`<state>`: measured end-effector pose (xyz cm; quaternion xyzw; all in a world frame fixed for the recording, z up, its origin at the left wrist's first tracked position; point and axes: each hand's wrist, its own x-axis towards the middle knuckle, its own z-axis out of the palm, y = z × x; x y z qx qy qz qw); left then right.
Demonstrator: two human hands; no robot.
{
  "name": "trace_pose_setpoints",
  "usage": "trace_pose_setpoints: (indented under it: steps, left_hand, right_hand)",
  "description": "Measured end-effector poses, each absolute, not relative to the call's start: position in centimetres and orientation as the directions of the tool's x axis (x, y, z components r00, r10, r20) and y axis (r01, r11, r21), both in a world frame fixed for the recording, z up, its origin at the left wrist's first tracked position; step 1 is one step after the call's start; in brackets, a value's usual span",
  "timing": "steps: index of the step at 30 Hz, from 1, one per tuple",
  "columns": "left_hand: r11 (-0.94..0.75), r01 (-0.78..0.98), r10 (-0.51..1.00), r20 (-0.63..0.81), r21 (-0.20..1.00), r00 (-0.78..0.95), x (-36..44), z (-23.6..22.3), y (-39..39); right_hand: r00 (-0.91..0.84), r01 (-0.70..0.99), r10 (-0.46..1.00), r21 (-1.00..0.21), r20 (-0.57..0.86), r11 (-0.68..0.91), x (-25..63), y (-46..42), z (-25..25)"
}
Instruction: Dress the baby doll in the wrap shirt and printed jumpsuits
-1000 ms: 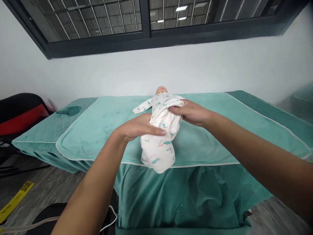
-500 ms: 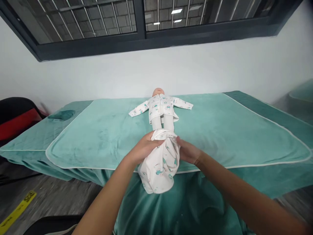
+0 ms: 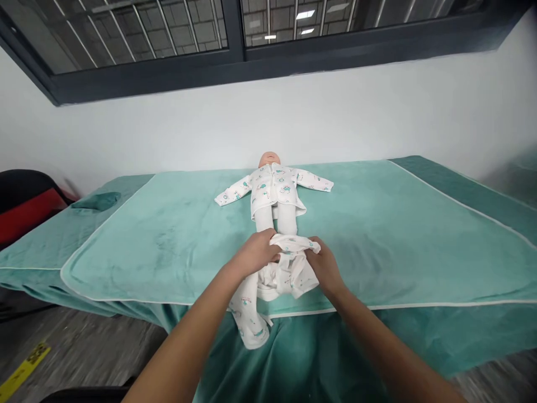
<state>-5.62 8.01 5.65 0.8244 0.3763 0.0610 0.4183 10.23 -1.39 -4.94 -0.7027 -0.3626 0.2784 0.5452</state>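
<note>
A baby doll [image 3: 269, 159] lies on its back with its arms spread. It wears a white printed jacket [image 3: 273, 184], and its pale legs [image 3: 287, 218] point toward me. Just below the legs, my left hand [image 3: 257, 253] and my right hand [image 3: 325, 266] grip matching printed baby trousers [image 3: 247, 313] by the waistband. Bunched cloth lies between the two hands, and one trouser leg hangs over the bed's near edge on the left. The doll's feet are hidden behind the gathered cloth and my hands.
The doll rests on a light green mat [image 3: 176, 240] with white piping, spread over a bed with a darker green cover [image 3: 457, 196]. Behind stand a white wall [image 3: 188, 129] and a dark-framed window [image 3: 146, 78]. A black and red chair [image 3: 29, 207] is at the left.
The trousers have gone from a gathered bundle to opened out at the waistband, with one leg dropping to the left. Both hands have shifted slightly lower in view.
</note>
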Motion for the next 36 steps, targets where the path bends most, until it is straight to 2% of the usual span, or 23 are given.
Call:
trace_pose_setpoints:
  steps: [2,5,9,13,16,19,22,24,26,29,33,36]
  left_hand:
    - [-0.301,0.555,0.551,-0.334,0.775,0.765,-5.4,6.4,8.2]
    - [-0.290,0.497,0.480,-0.325,0.818,0.815,-5.3,7.0,8.3]
    - [-0.381,0.478,0.599,-0.182,0.792,0.780,-5.0,6.3,8.5]
    - [-0.319,0.571,0.722,-0.196,0.757,0.664,-4.3,5.6,8.9]
    - [-0.168,0.499,0.747,-0.220,0.850,0.628,-3.7,5.4,8.8]
    - [0.155,0.245,0.721,-0.279,0.957,0.635,-3.1,5.1,8.7]
    - [0.410,0.052,0.669,-0.339,0.911,0.661,-2.7,4.7,9.1]
    - [0.432,0.039,0.658,-0.345,0.901,0.669,-2.4,4.6,9.7]
    - [0.320,0.134,0.698,-0.329,0.938,0.637,-2.0,4.8,10.4]
    - [-0.014,0.355,0.797,-0.203,0.935,0.568,-0.8,5.3,11.7]
    - [-0.457,0.497,0.781,0.065,0.738,0.622,1.6,5.4,14.0]
    - [-0.647,0.560,0.724,0.186,0.517,0.665,3.2,4.8,15.3]
  right_hand:
    - [0.582,0.212,0.813,-0.965,0.000,-0.152,10.7,-0.9,-5.4]
    - [0.551,0.238,0.834,-0.960,0.010,-0.146,11.0,-0.3,-5.2]
    - [0.561,0.208,0.827,-0.964,-0.020,-0.164,10.8,0.0,-4.7]
    - [0.527,0.066,0.842,-0.981,-0.119,-0.180,10.9,-0.2,-4.4]
    - [0.457,-0.143,0.871,-0.982,-0.179,-0.127,11.3,-0.4,-3.9]
    - [0.399,-0.316,0.903,-0.948,-0.160,-0.028,11.9,-0.2,-3.8]
    - [0.437,-0.356,0.890,-0.933,-0.129,0.040,12.4,0.6,-4.1]
    - [0.473,-0.363,0.870,-0.930,-0.137,0.051,12.6,1.3,-4.4]
    - [0.480,-0.373,0.867,-0.925,-0.134,0.064,12.6,1.9,-4.5]
    - [0.475,-0.335,0.876,-0.938,-0.084,0.092,12.6,2.5,-4.5]
    - [0.492,-0.285,0.868,-0.954,-0.060,0.096,12.5,2.7,-5.0]
    - [0.472,-0.236,0.881,-0.967,-0.023,0.101,13.1,3.0,-5.4]
